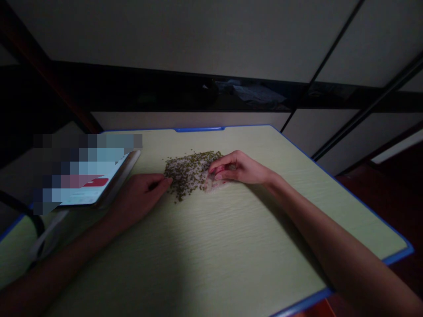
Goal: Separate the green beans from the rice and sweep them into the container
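Note:
A spread-out pile of small green grains [188,171], like mung beans, lies on the pale table with whitish bits among them. My left hand [140,193] rests on the table at the pile's left edge. Its thumb and forefinger come together there; whatever may be between them is too small to make out. At the pile's right side, my right hand [243,169] pinches a small clear plastic bag [211,182] with reddish parts. The bag's lower part touches the table, and the fingers hide some of it. What the bag contains is unclear.
A tablet or phone [99,189] with a lit screen leans at the left, partly blurred out. Near it are a pale strap [49,233] and a dark cable [38,215]. The blue-edged table [231,255] stands against pale cabinet panels [185,35] with a dark open shelf.

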`<state>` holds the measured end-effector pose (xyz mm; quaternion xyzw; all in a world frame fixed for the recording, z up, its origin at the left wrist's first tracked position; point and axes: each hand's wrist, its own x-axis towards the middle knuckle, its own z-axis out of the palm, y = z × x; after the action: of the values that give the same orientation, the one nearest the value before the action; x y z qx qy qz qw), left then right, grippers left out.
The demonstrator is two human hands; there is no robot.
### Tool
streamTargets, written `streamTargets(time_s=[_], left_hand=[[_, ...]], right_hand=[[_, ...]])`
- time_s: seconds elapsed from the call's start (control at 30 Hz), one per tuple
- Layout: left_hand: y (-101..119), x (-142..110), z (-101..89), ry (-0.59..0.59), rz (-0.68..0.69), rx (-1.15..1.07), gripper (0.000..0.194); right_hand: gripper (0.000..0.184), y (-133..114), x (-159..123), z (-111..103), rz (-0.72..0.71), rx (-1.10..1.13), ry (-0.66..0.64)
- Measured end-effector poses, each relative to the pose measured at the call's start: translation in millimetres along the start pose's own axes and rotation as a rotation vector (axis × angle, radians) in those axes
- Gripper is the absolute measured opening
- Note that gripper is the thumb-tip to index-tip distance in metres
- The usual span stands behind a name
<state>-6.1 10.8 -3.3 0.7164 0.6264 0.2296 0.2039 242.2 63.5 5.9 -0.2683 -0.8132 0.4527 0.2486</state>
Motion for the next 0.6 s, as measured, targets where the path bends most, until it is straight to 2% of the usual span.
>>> streamTargets(time_s=[0.17,0.6], left_hand=[[1,-1,0.6,0.005,0.004,-0.008,0.040],[0,-1,1.6,0.006,0.003,0.002,0.041]], right_hand=[[0.019,-2,1,0,0.032,0.105,-0.119],[0.019,-9,-9,1,0.153,0.145,-0.386]])
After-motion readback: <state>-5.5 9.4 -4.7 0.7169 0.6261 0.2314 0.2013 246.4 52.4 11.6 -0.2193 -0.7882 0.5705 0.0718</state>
